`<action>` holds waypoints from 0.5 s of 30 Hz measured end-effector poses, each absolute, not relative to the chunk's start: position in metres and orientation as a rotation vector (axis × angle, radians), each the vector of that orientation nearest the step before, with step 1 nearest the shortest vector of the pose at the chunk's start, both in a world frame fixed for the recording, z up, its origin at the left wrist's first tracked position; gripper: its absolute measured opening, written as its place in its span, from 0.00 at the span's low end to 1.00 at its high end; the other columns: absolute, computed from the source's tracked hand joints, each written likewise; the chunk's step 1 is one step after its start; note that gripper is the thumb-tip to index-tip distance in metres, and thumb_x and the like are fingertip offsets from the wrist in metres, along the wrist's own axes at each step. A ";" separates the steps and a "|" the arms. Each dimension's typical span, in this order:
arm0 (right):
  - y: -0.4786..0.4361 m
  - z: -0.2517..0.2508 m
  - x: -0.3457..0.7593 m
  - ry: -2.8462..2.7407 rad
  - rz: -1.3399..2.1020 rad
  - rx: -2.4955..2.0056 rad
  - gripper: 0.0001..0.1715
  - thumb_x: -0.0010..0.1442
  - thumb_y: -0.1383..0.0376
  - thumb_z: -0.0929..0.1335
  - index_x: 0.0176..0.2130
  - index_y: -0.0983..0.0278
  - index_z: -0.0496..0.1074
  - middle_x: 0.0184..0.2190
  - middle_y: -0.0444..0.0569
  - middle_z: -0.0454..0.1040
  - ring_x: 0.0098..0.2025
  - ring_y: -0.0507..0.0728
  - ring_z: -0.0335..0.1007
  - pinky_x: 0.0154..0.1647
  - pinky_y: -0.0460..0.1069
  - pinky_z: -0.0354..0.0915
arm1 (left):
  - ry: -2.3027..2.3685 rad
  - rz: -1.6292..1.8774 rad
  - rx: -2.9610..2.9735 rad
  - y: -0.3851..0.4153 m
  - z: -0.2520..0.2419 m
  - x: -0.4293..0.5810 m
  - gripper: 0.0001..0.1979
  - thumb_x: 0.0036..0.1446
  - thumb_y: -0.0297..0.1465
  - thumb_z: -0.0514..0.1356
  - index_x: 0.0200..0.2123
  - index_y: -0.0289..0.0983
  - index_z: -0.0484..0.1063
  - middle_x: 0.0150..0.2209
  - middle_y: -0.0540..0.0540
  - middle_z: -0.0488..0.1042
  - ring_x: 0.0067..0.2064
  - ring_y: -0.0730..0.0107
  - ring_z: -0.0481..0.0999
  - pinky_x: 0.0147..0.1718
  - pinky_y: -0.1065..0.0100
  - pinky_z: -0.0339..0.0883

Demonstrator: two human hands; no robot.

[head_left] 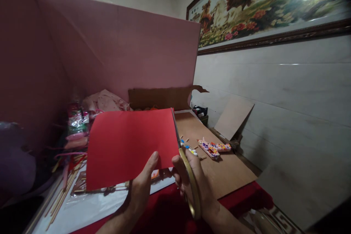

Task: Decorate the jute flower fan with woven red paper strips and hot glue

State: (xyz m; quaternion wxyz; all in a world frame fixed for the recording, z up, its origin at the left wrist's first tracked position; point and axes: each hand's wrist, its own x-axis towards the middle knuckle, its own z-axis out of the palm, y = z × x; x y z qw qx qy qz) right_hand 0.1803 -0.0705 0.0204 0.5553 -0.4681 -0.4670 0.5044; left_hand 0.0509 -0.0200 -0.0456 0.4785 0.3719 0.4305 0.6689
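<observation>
A sheet of red paper [131, 142] is held up above the table, tilted toward me. My left hand [144, 181] grips its lower edge, thumb on the front face and the other fingers hidden behind. In my right hand [192, 175] is a pair of scissors [190, 186] with gold handles, my fingers wrapped round them. The dark blades run upward along the sheet's right edge. Whether they are cutting into the paper I cannot tell.
Brown cardboard [219, 175] covers the table's right side, bearing a flower-patterned piece [212, 148] and short sticks with coloured bits. Thin wooden sticks [61, 197] lie at left, near plastic-wrapped packets [78, 120]. Another cardboard piece [233, 117] leans on the wall.
</observation>
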 end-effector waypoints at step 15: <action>-0.064 0.023 0.188 -1.217 0.962 -1.189 0.37 0.46 0.33 0.61 0.33 0.63 0.65 0.18 0.40 0.61 0.17 0.49 0.55 0.14 0.43 0.53 | 1.092 1.585 1.035 -0.032 -0.034 0.050 0.05 0.43 0.34 0.66 0.26 0.42 0.75 0.32 0.43 0.78 0.44 0.47 0.75 0.44 0.51 0.69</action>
